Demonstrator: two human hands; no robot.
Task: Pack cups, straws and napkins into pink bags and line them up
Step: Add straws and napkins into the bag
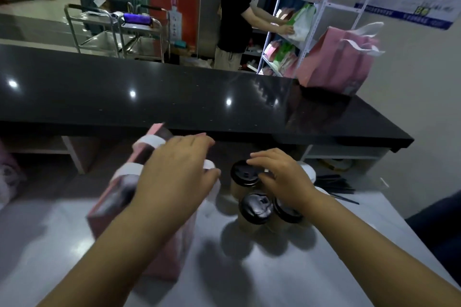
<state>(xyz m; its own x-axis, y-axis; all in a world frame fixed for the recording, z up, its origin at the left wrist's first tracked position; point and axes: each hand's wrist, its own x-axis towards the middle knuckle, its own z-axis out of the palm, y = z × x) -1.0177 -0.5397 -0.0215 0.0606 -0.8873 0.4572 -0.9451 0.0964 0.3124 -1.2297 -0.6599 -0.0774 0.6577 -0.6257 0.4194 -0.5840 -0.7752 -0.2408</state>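
A pink paper bag (117, 197) with white handles stands open on the white table (299, 276), blurred by motion. My left hand (177, 172) hovers over its mouth with fingers spread and relaxed, holding nothing I can see. Right of the bag stand three brown paper cups with black lids, the nearest one (255, 208) in front. My right hand (279, 177) reaches over them, fingertips touching the lid of the far cup (243, 174). Another pink bag (334, 62) stands on the black counter at the back right. Dark straws (334, 182) lie to the right of the cups.
A glossy black counter (174, 97) runs across behind the table. Beyond it a person in a black shirt (234, 15) handles bags at a white shelf rack (294, 27). Metal trolleys (117, 32) stand at the back left. A white cup-like object (308, 169) sits behind my right hand.
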